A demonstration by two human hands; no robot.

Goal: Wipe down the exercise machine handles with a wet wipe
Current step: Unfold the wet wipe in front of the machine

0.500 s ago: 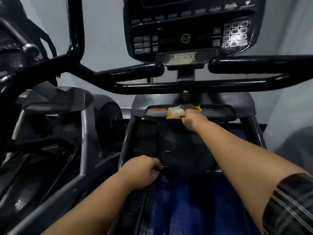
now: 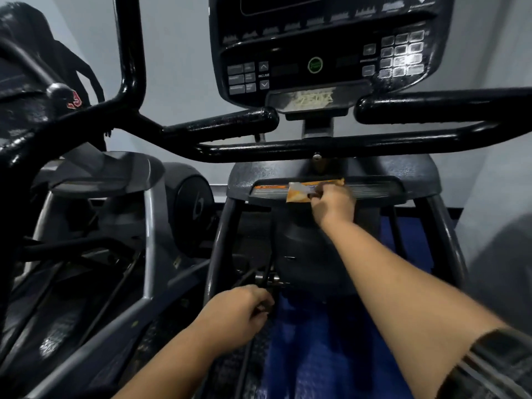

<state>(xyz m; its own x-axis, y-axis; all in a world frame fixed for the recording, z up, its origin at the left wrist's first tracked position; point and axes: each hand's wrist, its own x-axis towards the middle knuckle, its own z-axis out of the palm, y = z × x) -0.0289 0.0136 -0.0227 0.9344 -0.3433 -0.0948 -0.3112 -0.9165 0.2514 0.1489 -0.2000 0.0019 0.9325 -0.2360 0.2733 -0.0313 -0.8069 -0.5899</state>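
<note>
An orange and white wet wipe packet (image 2: 299,192) lies on the dark ledge (image 2: 374,191) under the machine's console. My right hand (image 2: 334,205) reaches out to it, fingers closed on the packet's right end. My left hand (image 2: 239,312) is low and near me, fingers curled in a loose fist; whether it holds anything I cannot tell. The black glossy handles run across above: a short left grip (image 2: 224,125), a thick right grip (image 2: 443,106) and a crossbar (image 2: 331,146) below them.
The console (image 2: 322,50) with keypad and a green button hangs over the handles. A black upright bar (image 2: 129,47) rises at the left. A neighbouring machine (image 2: 95,214) stands close on the left. Blue floor mat (image 2: 305,347) lies beneath. Grey wall behind.
My right hand has closed a little further onto the packet on the ledge. My left hand stays low in about the same place.
</note>
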